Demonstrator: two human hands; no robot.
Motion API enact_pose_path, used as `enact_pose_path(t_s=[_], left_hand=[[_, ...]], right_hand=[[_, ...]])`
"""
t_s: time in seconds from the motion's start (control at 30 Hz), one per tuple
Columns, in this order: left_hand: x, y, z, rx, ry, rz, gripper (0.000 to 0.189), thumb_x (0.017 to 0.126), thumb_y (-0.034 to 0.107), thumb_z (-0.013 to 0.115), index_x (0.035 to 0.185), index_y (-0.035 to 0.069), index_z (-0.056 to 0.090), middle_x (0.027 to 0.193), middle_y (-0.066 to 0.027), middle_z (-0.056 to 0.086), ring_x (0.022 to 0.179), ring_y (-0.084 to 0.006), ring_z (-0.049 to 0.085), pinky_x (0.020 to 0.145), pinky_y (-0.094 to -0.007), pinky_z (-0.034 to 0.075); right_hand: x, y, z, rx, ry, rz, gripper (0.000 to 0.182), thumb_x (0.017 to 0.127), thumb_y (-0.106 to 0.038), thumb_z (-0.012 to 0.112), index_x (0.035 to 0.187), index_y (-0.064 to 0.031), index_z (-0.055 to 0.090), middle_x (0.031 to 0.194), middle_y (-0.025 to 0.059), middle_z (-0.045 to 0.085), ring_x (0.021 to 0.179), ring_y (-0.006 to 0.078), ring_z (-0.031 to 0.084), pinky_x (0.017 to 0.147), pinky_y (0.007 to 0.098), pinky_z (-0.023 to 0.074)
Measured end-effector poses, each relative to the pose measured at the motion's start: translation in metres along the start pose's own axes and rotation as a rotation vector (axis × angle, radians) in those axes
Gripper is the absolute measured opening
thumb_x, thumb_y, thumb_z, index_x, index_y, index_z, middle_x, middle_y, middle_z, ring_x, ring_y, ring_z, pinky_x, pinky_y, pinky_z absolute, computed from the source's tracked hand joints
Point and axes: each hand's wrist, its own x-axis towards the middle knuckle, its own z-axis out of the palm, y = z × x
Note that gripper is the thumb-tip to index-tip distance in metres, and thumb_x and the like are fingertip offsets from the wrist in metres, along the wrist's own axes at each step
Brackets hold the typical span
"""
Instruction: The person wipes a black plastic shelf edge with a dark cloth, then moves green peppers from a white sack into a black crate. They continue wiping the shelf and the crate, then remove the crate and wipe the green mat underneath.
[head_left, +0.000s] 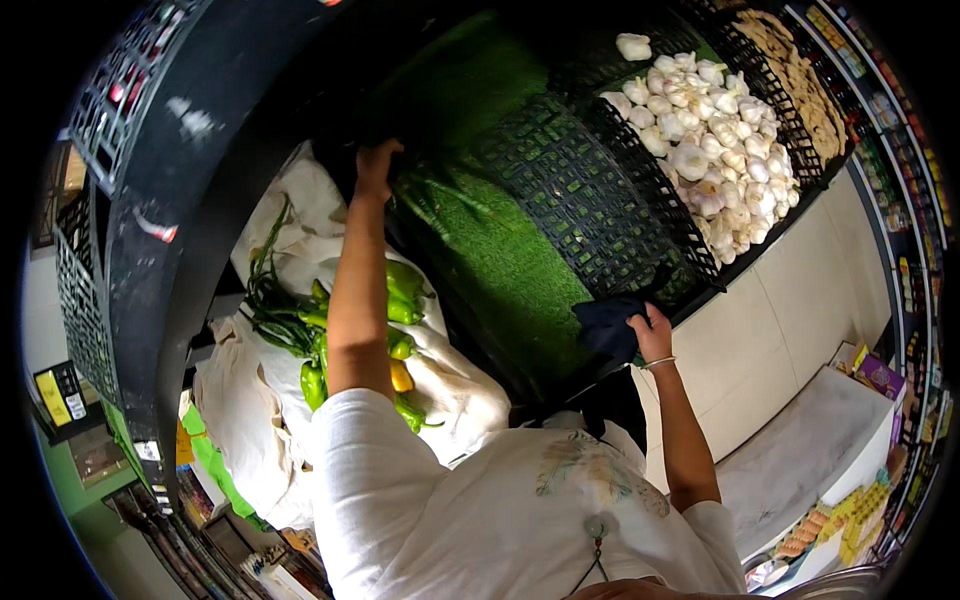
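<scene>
My right hand (652, 330) grips a dark blue cloth (611, 326) at the near right corner of a display lined with green artificial turf (502, 262). On the far left, my left hand (379, 169) has curled fingers at the turf's shadowed edge; what lies within them is too dark to make out. Beside it, some pale green stems (424, 202) rest on the turf. A black plastic lattice crate (577, 195) sits between the turf strip and the garlic. Beneath my left forearm, green peppers (405, 289) and long green beans (285, 326) lie on a white cloth sack (457, 382).
Garlic bulbs (720, 150) fill a crate at the right, with ginger (795, 75) beyond. One loose bulb (634, 46) lies behind. A black post (187, 187) rises at the left. Tiled floor (772, 300), a low grey-topped counter (810, 427) and stocked shelves (885, 165) are to the right.
</scene>
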Motion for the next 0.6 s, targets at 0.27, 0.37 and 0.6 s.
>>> enact_pose_path(t_s=[0.27, 0.37, 0.6], left_hand=[[-0.107, -0.001, -0.167, -0.227, -0.01, -0.015, 0.017, 0.073, 0.017, 0.064, 0.081, 0.002, 0.059, 0.067, -0.0065, 0.055, 0.052, -0.0157, 0.054, 0.048, -0.0283, 0.046], [-0.12, -0.055, -0.254, -0.072, 0.206, -0.034, 0.023, 0.07, 0.016, 0.066, 0.086, 0.0, 0.059, 0.076, -0.0083, 0.058, 0.061, -0.0182, 0.058, 0.053, -0.031, 0.048], [-0.108, -0.164, -0.335, 0.363, 0.621, 0.055, 0.062, 0.057, 0.022, 0.073, 0.103, -0.013, 0.051, 0.1, -0.0251, 0.06, 0.09, -0.0369, 0.06, 0.079, -0.0409, 0.046]], right_hand=[[0.004, 0.011, 0.0, 0.115, -0.026, 0.005, 0.06, 0.077, -0.02, 0.061, 0.124, 0.0135, 0.044, 0.108, 0.0183, 0.061, 0.094, 0.0222, 0.058, 0.084, 0.0309, 0.044], [-0.008, -0.021, 0.002, 0.163, -0.033, 0.032, 0.058, 0.079, -0.018, 0.058, 0.125, 0.0137, 0.042, 0.097, 0.0132, 0.064, 0.083, 0.0162, 0.059, 0.079, 0.0287, 0.0451], [0.007, -0.008, -0.002, 0.16, -0.073, 0.048, 0.057, 0.078, -0.021, 0.06, 0.122, 0.0118, 0.047, 0.093, 0.0085, 0.062, 0.084, 0.0152, 0.054, 0.08, 0.0274, 0.0423]])
